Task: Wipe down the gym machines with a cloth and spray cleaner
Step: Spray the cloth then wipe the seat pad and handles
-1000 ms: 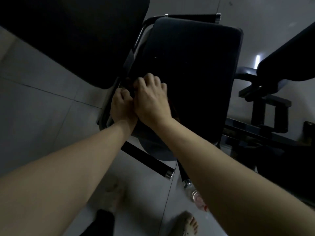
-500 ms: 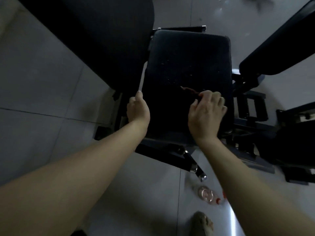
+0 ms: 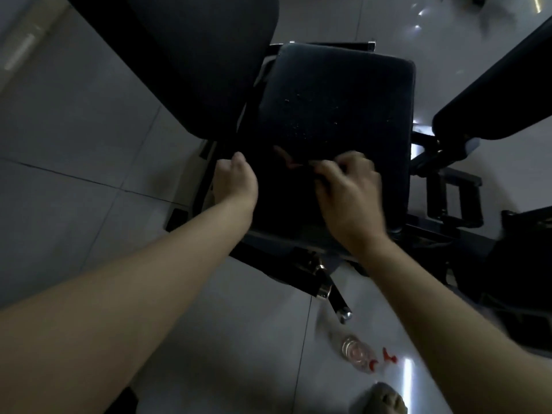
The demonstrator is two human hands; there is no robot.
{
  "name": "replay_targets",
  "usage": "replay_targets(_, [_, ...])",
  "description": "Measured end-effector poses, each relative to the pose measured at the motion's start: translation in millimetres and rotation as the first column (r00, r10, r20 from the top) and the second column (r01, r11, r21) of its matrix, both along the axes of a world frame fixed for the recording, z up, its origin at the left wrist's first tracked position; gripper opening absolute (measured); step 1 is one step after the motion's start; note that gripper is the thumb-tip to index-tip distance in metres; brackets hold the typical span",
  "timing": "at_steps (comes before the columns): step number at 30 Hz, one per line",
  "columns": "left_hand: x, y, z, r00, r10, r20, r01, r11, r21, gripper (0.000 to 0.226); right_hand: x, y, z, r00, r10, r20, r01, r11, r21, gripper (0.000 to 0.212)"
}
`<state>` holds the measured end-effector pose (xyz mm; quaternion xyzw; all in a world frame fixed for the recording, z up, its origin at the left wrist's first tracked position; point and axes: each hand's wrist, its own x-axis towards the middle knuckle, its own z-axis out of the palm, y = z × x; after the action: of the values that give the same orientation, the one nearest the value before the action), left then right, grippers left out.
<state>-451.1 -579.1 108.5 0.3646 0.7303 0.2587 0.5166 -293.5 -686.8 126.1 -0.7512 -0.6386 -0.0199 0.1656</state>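
We have both hands low on the dark seat pad [image 3: 337,85] of the machine, spread apart across its near half. Our right hand [image 3: 349,192] has its fingers curled and seems to pinch the dark cloth [image 3: 285,161]. A reddish marking on the cloth shows just to the left of its fingertips, though the blur and the dark fabric hide the cloth's outline. Our left hand [image 3: 236,180] sits at the pad's left edge with the thumb up and the fingers bent over the side, out of sight. We cannot tell whether it grips the cloth's other end, the pad's rim, or nothing at all. We judge the wide stance is meant to draw the cloth flat between the hands, or to steady the pad while the right hand wipes. Fine droplets [image 3: 298,127] speckle the pad just beyond both hands, so the spraying looks done and the wiping there is not. That fits the spray bottle [image 3: 357,352] lying on the tiled floor [image 3: 74,174] behind our right wrist, put down to free both hands and kept near our bare foot [image 3: 386,398] for the next machine. A larger dark pad [image 3: 194,55] rises beyond the left hand.
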Motion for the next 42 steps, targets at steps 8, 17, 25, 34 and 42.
replay_targets(8, [10.6, -28.4, -24.9, 0.869, -0.151, -0.47, 0.321, 0.897, 0.305, 0.047, 1.5, 7.3, -4.7, 0.929, -0.363, 0.069, 0.364, 0.931, 0.004, 0.021])
replay_targets(17, [-12.3, -15.6, -31.8, 0.789, -0.311, -0.53, 0.48, 0.85, 0.215, 0.042, -33.6, 80.5, -6.1, 0.978, 0.202, -0.059, -0.208, 0.971, -0.122, 0.031])
replay_targets(25, [50.9, -34.9, 8.6, 0.611, -0.33, -0.72, 0.763, 0.488, 0.424, 0.016, 61.3, -36.8, 11.4, 0.998, -0.057, 0.009, 0.058, 0.994, -0.091, 0.02])
replay_targets(34, [68.6, -27.9, -8.0, 0.549, -0.353, -0.757, 0.811, 0.443, 0.381, 0.016, 153.2, 147.6, -9.2, 0.975, -0.197, 0.104, 0.196, 0.98, 0.022, 0.026])
replay_targets(42, [68.4, -25.6, -9.0, 0.519, -0.382, -0.764, 0.834, 0.422, 0.355, 0.014, 182.6, 215.7, 0.3, 0.93, -0.363, 0.06, 0.365, 0.931, -0.016, 0.028])
